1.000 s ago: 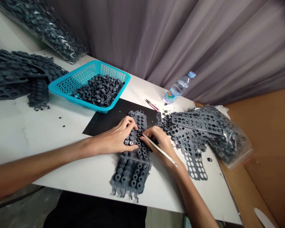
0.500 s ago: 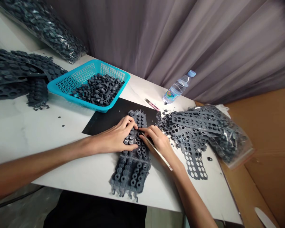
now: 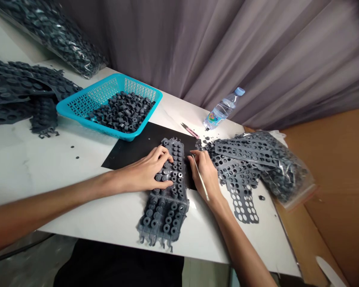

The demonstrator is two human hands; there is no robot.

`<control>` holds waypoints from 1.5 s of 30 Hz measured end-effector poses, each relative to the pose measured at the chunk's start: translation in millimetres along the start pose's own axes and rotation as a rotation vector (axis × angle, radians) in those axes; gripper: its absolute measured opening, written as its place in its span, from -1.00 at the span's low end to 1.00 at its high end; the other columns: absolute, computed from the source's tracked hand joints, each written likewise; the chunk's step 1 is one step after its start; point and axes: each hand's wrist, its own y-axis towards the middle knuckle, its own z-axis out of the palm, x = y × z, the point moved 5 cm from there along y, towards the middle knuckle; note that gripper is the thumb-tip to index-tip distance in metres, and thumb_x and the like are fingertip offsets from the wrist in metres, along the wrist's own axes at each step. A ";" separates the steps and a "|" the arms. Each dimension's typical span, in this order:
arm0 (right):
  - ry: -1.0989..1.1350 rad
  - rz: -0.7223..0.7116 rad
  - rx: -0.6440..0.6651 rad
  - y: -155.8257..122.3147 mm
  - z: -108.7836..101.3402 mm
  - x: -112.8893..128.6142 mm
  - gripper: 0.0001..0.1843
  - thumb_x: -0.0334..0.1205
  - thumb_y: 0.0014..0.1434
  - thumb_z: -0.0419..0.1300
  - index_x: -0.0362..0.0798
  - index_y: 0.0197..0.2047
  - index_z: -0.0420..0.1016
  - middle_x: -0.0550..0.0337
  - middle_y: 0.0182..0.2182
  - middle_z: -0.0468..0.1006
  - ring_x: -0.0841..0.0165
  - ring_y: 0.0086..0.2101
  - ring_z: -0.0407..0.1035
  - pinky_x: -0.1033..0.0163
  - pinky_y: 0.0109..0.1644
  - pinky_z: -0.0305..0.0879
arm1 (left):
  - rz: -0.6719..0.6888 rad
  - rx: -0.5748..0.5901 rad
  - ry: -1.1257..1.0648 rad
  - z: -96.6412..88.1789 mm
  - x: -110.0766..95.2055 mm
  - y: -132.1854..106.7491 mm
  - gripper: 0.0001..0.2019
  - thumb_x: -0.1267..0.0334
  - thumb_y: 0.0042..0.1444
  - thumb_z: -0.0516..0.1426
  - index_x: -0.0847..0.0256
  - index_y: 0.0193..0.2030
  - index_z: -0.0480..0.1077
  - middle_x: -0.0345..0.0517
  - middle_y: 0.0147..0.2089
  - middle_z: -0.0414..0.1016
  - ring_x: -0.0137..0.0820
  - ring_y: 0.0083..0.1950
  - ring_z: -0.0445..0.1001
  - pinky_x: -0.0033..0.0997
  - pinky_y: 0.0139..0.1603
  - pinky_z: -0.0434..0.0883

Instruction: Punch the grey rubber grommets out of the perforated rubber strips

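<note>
The left hand (image 3: 149, 169) lay open on the grey sheet (image 3: 164, 215); at its three o'clock, the right hand (image 3: 210, 174) gripped a stick (image 3: 201, 179). Steady pressing seemed wise.

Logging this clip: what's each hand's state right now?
Left hand: open, resting on the grey studded sheet.
Right hand: closed on a thin pale stick.

The white tabletop (image 3: 48, 175) carries a turquoise perforated plastic basket (image 3: 107, 132). Right of the basket are a clear blue-capped plastic bottle (image 3: 221, 113), pink-handled snips (image 3: 191, 131) and grey hole-punched rubbery sheets (image 3: 242, 152); near-right of it, a black sheet (image 3: 131, 153) partly under a grey studded mat (image 3: 170, 196).
</note>
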 end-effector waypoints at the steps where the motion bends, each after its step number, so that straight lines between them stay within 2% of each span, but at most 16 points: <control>1: 0.041 -0.005 0.010 -0.7 -2.6 -0.8 -0.65 0.03 0.51 -0.05 0.01 0.11 0.38 0.05 -0.13 0.49 0.19 -0.16 0.43 0.08 -0.10 0.39 | -0.002 0.002 -0.002 -0.2 0.0 -0.2 -0.48 -0.08 0.21 0.21 0.08 0.20 0.23 0.01 0.21 0.21 -0.08 0.27 0.34 0.03 0.36 0.35; 5: 0.231 -0.029 0.086 -5.2 -8.8 5.3 -0.70 0.05 0.44 0.11 0.07 0.07 0.45 0.16 -0.23 0.51 0.25 -0.22 0.42 0.13 -0.10 0.38 | -0.007 0.006 -0.001 -1.6 -1.9 -0.7 -0.49 -0.07 0.22 0.19 0.10 0.20 0.23 0.02 0.20 0.20 -0.08 0.27 0.33 0.02 0.35 0.35; 9: 0.336 -0.062 0.148 -7.2 -8.7 14.4 -0.72 0.06 0.38 0.21 0.06 -0.03 0.50 0.15 -0.23 0.54 0.26 -0.23 0.42 0.15 -0.13 0.38 | 0.001 0.013 0.029 -1.7 -3.3 -0.2 -0.47 -0.07 0.22 0.19 0.14 0.21 0.21 0.05 0.19 0.20 -0.08 0.28 0.31 0.01 0.37 0.34; 14: 0.322 -0.136 0.183 -7.3 -8.7 16.8 -0.76 0.04 0.38 0.23 0.06 -0.11 0.52 0.16 -0.26 0.53 0.25 -0.24 0.38 0.14 -0.15 0.36 | 0.008 0.015 0.047 -0.7 -2.3 -0.1 -0.48 -0.08 0.24 0.17 0.15 0.20 0.21 0.05 0.19 0.20 -0.07 0.28 0.31 0.01 0.36 0.35; 24: 0.258 -0.195 0.226 -8.0 -7.5 19.5 -0.84 -0.06 0.42 0.20 0.04 -0.07 0.48 0.16 -0.26 0.51 0.27 -0.21 0.36 0.18 -0.10 0.34 | 0.020 -0.009 0.045 -0.8 -3.0 0.2 -0.47 -0.10 0.24 0.17 0.15 0.21 0.22 0.05 0.18 0.23 -0.07 0.26 0.34 0.04 0.34 0.37; 30: 0.155 -0.219 0.213 -7.6 -4.8 21.6 -0.75 -0.02 0.44 0.16 0.05 0.05 0.47 0.14 -0.25 0.51 0.25 -0.19 0.37 0.19 -0.15 0.34 | 0.025 0.009 0.081 1.5 -1.5 0.3 -0.45 -0.11 0.26 0.16 0.15 0.24 0.19 0.06 0.19 0.22 -0.08 0.28 0.32 0.03 0.35 0.37; 37: 0.077 -0.297 0.193 -7.2 1.7 22.0 -0.64 -0.04 0.48 0.09 -0.02 0.21 0.41 0.09 -0.25 0.53 0.21 -0.17 0.41 0.16 -0.10 0.39 | 0.037 0.029 0.129 1.5 -1.7 0.8 -0.45 -0.11 0.29 0.13 0.19 0.24 0.18 0.09 0.21 0.22 -0.08 0.27 0.33 -0.01 0.30 0.41; 45: 0.105 -0.288 0.188 -8.4 -3.7 23.5 -0.78 -0.05 0.47 0.11 0.02 0.01 0.45 0.14 -0.28 0.51 0.28 -0.26 0.42 0.24 -0.19 0.35 | 0.058 0.044 0.190 3.2 -2.2 1.1 -0.44 -0.15 0.33 0.08 0.23 0.26 0.19 0.13 0.21 0.22 -0.06 0.28 0.30 -0.01 0.28 0.41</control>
